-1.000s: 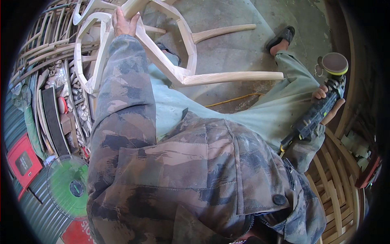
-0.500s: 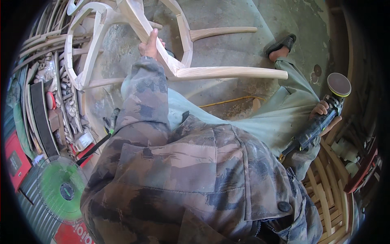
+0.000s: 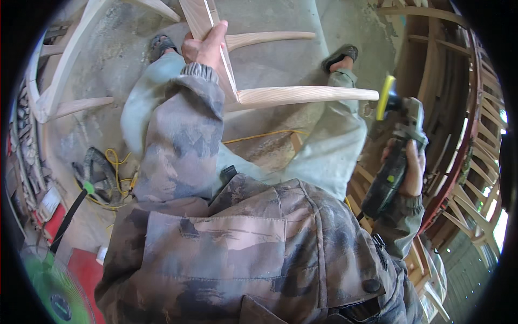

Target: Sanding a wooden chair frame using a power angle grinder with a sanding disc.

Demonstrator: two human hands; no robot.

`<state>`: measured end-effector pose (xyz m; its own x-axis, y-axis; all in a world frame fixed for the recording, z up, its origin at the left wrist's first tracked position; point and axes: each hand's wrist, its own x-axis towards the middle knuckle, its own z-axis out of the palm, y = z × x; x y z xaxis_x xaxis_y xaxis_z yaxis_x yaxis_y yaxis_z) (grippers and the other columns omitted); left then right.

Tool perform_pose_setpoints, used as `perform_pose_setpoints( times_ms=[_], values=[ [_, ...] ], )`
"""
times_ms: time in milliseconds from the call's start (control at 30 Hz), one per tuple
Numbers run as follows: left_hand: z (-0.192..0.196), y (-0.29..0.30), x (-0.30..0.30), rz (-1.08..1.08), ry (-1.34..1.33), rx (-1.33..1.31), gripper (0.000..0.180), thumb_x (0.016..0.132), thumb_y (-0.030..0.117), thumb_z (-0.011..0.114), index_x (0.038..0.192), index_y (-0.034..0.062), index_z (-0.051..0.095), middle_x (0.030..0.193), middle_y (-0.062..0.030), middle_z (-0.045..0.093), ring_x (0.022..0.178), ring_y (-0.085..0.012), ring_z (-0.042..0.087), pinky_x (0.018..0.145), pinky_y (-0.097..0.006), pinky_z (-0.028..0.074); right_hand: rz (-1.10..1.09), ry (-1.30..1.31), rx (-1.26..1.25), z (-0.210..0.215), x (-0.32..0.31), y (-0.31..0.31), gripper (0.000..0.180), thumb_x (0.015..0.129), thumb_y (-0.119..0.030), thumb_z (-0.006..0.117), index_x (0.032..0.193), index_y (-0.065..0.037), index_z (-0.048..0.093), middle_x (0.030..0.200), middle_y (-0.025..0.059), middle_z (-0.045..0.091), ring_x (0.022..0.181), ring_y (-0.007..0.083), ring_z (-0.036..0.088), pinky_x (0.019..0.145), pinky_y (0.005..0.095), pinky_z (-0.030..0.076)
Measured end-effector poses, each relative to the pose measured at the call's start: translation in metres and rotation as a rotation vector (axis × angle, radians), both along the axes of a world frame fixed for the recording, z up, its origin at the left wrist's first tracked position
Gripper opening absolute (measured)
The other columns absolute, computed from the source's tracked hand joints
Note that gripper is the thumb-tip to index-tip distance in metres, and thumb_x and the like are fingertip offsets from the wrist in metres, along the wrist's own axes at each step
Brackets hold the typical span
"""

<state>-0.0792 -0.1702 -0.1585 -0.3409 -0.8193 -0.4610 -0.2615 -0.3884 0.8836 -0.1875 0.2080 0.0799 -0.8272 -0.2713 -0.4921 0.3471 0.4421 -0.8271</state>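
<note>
Left hand grips wood frame, right hand grips sander

The wood frame is at the far middle, over gray floor. A thin gap shows between its near leg and the sander's pad. That leg runs left to right, tip pointing right. The sander's long body runs near to far; its pad faces left. The hands are well apart.

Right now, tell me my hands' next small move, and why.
Probably settle the yellow-edged pad lightly against the tip of the wooden leg: the right hand holds the sander with that pad facing the tip, contact unclear, while the left hand grips the adjoining frame piece.
</note>
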Motion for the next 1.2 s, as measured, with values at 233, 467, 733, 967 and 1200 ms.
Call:
perform_pose_setpoints(
  times_ms=[233, 467, 733, 967, 1200],
  values=[
    [0.042, 0.041, 0.011, 0.061, 0.213, -0.033, 0.040, 0.074, 0.025, 0.085, 0.098, 0.0008, 0.064, 0.084, -0.0051, 0.067, 0.067, -0.0131, 0.062, 0.064, -0.029, 0.051, 0.183, -0.087, 0.255, 0.005, 0.012, -0.071, 0.061, 0.084, -0.014, 0.074, 0.134, 0.000, 0.042, 0.096, 0.0087, 0.062, 0.074, 0.0149, 0.062, 0.064, 0.0297, 0.053],
    [0.036, 0.055, 0.006, -0.072, 0.332, 0.036, 0.053, 0.088, 0.054, 0.067, 0.096, 0.0024, 0.058, 0.072, -0.0063, 0.063, 0.064, -0.0153, 0.062, 0.067, -0.031, 0.052, 0.647, 0.213, 0.411, -0.041, 0.012, -0.108, 0.085, 0.074, -0.029, 0.083, 0.138, 0.000, 0.036, 0.116, 0.0204, 0.061, 0.108, 0.0283, 0.061, 0.094, 0.0382, 0.048],
    [0.032, 0.070, 0.007, -0.032, 0.438, 0.015, 0.062, 0.090, 0.065, 0.055, 0.094, 0.0029, 0.051, 0.072, -0.0066, 0.060, 0.061, -0.0144, 0.061, 0.060, -0.028, 0.051, 0.869, 0.075, 0.586, -0.071, 0.000, -0.142, 0.089, 0.076, -0.049, 0.077, 0.133, 0.007, 0.036, 0.111, 0.0293, 0.062, 0.106, 0.0375, 0.063, 0.093, 0.0402, 0.049],
    [0.031, 0.087, 0.011, -0.020, 0.444, 0.026, 0.060, 0.092, 0.063, 0.053, 0.092, 0.0030, 0.050, 0.076, -0.0071, 0.060, 0.065, -0.0151, 0.060, 0.064, -0.030, 0.050, 0.986, -0.013, 0.724, -0.088, -0.010, -0.160, 0.094, 0.075, -0.058, 0.075, 0.128, 0.011, 0.040, 0.113, 0.0318, 0.061, 0.106, 0.0351, 0.064, 0.092, 0.0378, 0.049],
    [0.026, 0.098, 0.019, -0.093, 0.403, -0.005, 0.061, 0.094, 0.063, 0.050, 0.095, 0.0019, 0.051, 0.078, -0.0077, 0.061, 0.072, -0.0166, 0.061, 0.070, -0.031, 0.049, 1.064, -0.071, 0.759, -0.110, -0.017, -0.163, 0.091, 0.074, -0.059, 0.074, 0.124, 0.011, 0.043, 0.110, 0.0293, 0.063, 0.103, 0.0345, 0.065, 0.089, 0.0385, 0.050]
  ],
)
